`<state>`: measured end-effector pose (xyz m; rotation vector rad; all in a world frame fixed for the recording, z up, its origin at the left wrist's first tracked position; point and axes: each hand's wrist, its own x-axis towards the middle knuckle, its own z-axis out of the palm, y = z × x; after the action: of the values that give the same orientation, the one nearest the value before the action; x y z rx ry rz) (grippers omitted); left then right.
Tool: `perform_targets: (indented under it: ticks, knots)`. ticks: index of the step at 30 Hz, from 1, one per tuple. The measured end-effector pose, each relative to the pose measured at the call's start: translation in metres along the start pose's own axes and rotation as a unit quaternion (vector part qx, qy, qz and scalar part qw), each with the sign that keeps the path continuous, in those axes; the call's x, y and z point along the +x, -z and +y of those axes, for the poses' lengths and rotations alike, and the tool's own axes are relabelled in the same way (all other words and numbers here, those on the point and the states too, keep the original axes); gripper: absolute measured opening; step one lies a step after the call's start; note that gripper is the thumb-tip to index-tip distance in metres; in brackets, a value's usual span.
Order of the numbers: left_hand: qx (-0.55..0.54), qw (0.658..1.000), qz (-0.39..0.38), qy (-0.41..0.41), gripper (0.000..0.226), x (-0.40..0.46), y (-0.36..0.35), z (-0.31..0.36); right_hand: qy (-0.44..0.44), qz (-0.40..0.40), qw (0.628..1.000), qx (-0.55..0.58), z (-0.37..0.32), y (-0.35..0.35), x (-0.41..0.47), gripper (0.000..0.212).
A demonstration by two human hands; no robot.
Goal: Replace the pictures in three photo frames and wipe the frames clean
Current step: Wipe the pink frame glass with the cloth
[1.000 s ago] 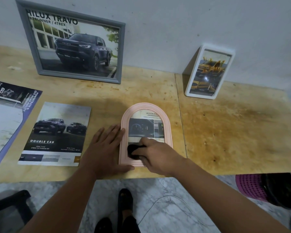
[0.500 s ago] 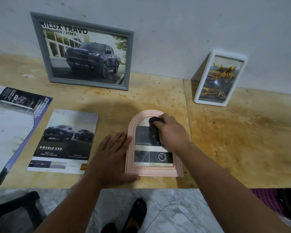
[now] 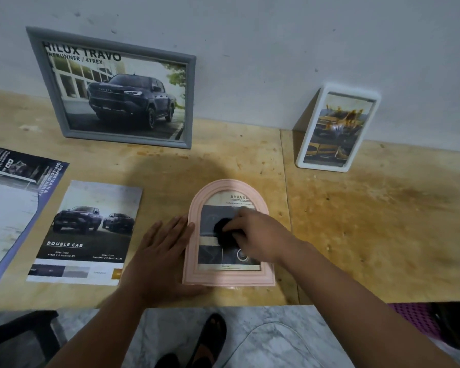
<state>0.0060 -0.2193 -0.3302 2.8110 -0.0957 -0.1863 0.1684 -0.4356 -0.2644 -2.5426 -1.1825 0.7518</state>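
**Pink arched frame under the cloth, lower centre**

Pink arched frame lies flat on the wooden counter at the lower centre of the picture, its straight bottom edge near the counter's front edge. Behind its glass sits a printed page with dark panels and a heading that starts "ADVANC".

The right hand comes in from the lower right and lies over the middle of the glass. Its fingers are curled round a small black cloth, pressing it against the glass. The left hand lies flat on the counter just left of the frame, fingers straight and relaxed, holding nothing; the fingertips touch the frame's left side and the thumb reaches along its lower left corner.

At the upper left, a grey frame leans against the wall and shows a dark pickup truck under the words "HILUX TRAVO". At the upper right, a white frame also leans on the wall, holding a picture of yellow vehicles.

A loose brochure page marked "DOUBLE CAB", showing two trucks, lies flat on the counter left of the left hand. Further left, at the picture's edge, lies another open brochure.

Below the counter's edge, the marble-patterned floor and a dark sandal show at the bottom centre.
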Motion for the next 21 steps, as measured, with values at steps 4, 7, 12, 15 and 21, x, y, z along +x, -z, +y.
perform_targets:
  ticks: [4,7,12,15,21]
  knots:
    - [-0.001,1.000,-0.005,0.000,0.131,0.000,0.001,0.000,-0.094,0.167,0.981,0.022,0.012,0.008,0.002,0.037]
    - [-0.001,1.000,-0.003,0.001,0.130,-0.001,0.001,0.000,-0.090,0.139,0.986,-0.026,0.000,-0.016,-0.003,0.042]
    - [0.004,1.000,-0.003,0.002,0.130,-0.003,0.000,0.000,-0.002,0.056,0.998,-0.008,-0.020,-0.058,-0.037,0.041]
    - [0.011,1.000,-0.003,0.005,0.130,-0.003,0.001,0.001,-0.029,-0.025,0.995,0.087,-0.015,-0.037,-0.055,0.038]
    - [0.011,1.000,-0.009,0.008,0.132,-0.004,0.000,0.000,-0.212,0.162,0.918,0.292,0.033,0.016,-0.075,0.028]
